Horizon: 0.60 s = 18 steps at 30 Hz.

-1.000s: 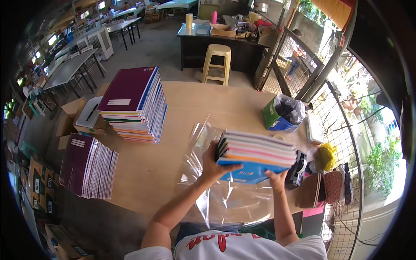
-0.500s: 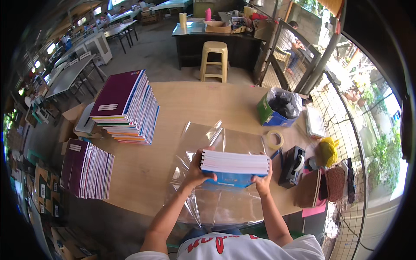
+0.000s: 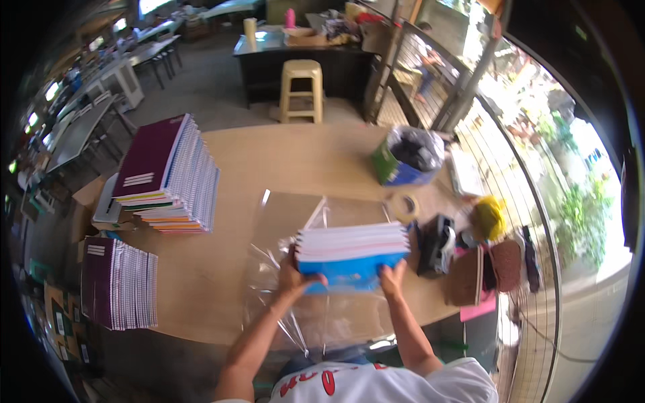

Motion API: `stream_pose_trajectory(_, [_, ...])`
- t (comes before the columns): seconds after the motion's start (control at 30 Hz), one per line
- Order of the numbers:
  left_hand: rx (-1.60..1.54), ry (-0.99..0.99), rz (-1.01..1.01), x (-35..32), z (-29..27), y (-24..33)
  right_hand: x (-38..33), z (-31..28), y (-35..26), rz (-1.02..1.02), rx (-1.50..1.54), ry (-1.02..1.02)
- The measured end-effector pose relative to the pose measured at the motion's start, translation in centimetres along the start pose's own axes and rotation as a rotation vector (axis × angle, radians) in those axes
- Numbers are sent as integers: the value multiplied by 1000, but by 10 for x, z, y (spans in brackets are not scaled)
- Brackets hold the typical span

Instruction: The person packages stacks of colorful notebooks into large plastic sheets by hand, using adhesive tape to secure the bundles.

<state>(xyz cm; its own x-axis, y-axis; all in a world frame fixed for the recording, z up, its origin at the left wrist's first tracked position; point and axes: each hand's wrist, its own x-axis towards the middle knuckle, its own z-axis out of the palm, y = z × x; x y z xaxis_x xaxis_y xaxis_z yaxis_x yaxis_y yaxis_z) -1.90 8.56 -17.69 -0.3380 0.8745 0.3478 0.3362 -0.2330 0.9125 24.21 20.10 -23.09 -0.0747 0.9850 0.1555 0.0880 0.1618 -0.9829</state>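
Observation:
A thick stack of notebooks (image 3: 353, 245) with a blue cover facing me is held up over the table between both hands. My left hand (image 3: 295, 277) grips its left end, the thumb lying on the blue cover. At the other end my right hand (image 3: 392, 274) clasps it the same way, thumb in front. Beneath the stack, a clear plastic sheet (image 3: 269, 322) lies spread and creased on the table, reaching its near edge. The fingers behind the stack are mostly hidden.
Tall piles of spiral notebooks (image 3: 151, 158) and purple notebooks (image 3: 97, 285) stand at the table's left. On the right are a lined box (image 3: 396, 168), a tape roll (image 3: 404, 207), a black tape dispenser (image 3: 437, 245), a yellow bundle (image 3: 488, 218) and a brown pouch (image 3: 465, 275). A stool (image 3: 301, 91) stands beyond.
The view has swung a little to the right, so the scene sits further left. The stack has tipped, showing more of its blue cover, with both hands still gripping it.

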Motion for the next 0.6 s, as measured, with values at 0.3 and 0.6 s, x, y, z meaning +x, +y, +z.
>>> stream_pose_trajectory(0.3, [-754, 574, -779, -97, 90, 34, 105, 39, -100, 145, -638, -822])
stream_pose_trajectory(0.6, [-946, 789, -1128, -128, 40, 10, 101, 156, -33, 49, -870, -1164])
